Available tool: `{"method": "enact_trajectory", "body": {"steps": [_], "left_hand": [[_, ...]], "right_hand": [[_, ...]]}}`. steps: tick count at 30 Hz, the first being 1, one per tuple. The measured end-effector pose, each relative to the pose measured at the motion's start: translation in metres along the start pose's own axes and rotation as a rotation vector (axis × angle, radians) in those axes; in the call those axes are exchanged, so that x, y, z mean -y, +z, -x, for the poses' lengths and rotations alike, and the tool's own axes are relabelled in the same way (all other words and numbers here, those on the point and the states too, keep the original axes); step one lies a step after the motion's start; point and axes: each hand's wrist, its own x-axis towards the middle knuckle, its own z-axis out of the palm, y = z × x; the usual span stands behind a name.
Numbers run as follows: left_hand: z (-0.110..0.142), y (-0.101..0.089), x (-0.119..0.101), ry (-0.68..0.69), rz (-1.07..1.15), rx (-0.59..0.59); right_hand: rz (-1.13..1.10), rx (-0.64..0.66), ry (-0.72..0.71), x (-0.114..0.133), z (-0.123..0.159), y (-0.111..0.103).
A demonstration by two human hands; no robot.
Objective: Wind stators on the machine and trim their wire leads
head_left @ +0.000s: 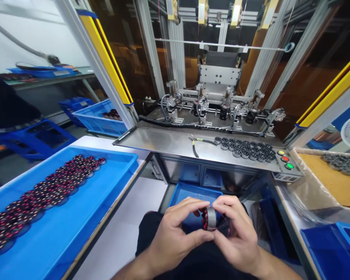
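Note:
A wound motor stator (211,218), with a grey metal ring and dark red windings, is held on its side above my lap. My left hand (177,229) closes on it, thumb on the lower edge and fingers on the upper edge. From the other side, my right hand (236,233) grips the same stator with thumb and fingertips. A thin reddish wire shows near the right fingers. The stator's far right face is partly hidden by that hand.
At left, a blue tray (105,210) holds many wound stators (52,186). Ahead, pliers (195,146) and unwound stator cores (247,149) lie on a metal shelf (163,142) before a winding machine (218,77). Control buttons (285,159) and a carton (317,186) of cores stand at right.

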Motion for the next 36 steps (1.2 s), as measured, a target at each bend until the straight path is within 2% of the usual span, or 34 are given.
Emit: {"method": "enact_trajectory", "body": {"steps": [3, 6, 8, 12, 15, 20, 22, 25, 28, 30, 33, 36], "left_hand": [[-0.002, 0.002, 0.0, 0.038, -0.033, -0.024], [-0.001, 0.003, 0.001, 0.072, -0.105, -0.038], [0.002, 0.003, 0.003, 0.1, -0.152, -0.044], [0.006, 0.004, 0.006, 0.128, -0.152, -0.064], [0.007, 0.005, 0.006, 0.088, -0.066, -0.071], [0.007, 0.008, 0.008, -0.046, 0.245, -0.024], [0.009, 0.009, 0.009, -0.055, 0.285, -0.01], [0.012, 0.007, 0.01, -0.006, 0.184, -0.004], [0.014, 0.001, 0.007, 0.071, 0.008, 0.002], [0.014, -0.003, 0.004, 0.128, -0.101, 0.016], [0.011, -0.005, -0.003, 0.225, -0.244, 0.04], [0.007, -0.004, -0.01, 0.298, -0.302, 0.048]], "right_hand": [[-0.079, 0.015, 0.078, 0.003, 0.001, -0.003], [-0.151, -0.026, 0.125, 0.008, -0.003, -0.003], [-0.147, -0.047, 0.135, 0.013, -0.008, -0.001], [-0.076, -0.008, 0.13, 0.02, -0.014, 0.0], [-0.08, 0.034, 0.178, 0.02, -0.015, -0.006], [-0.082, 0.099, 0.297, 0.023, -0.018, -0.016], [-0.091, 0.129, 0.334, 0.025, -0.019, -0.018], [-0.123, 0.166, 0.433, 0.023, -0.02, -0.023], [-0.173, 0.218, 0.623, 0.014, -0.021, -0.035], [-0.209, 0.235, 0.691, 0.009, -0.025, -0.045], [-0.171, 0.26, 0.564, 0.014, -0.034, -0.052], [-0.083, 0.461, 0.435, 0.027, -0.045, -0.048]]}}
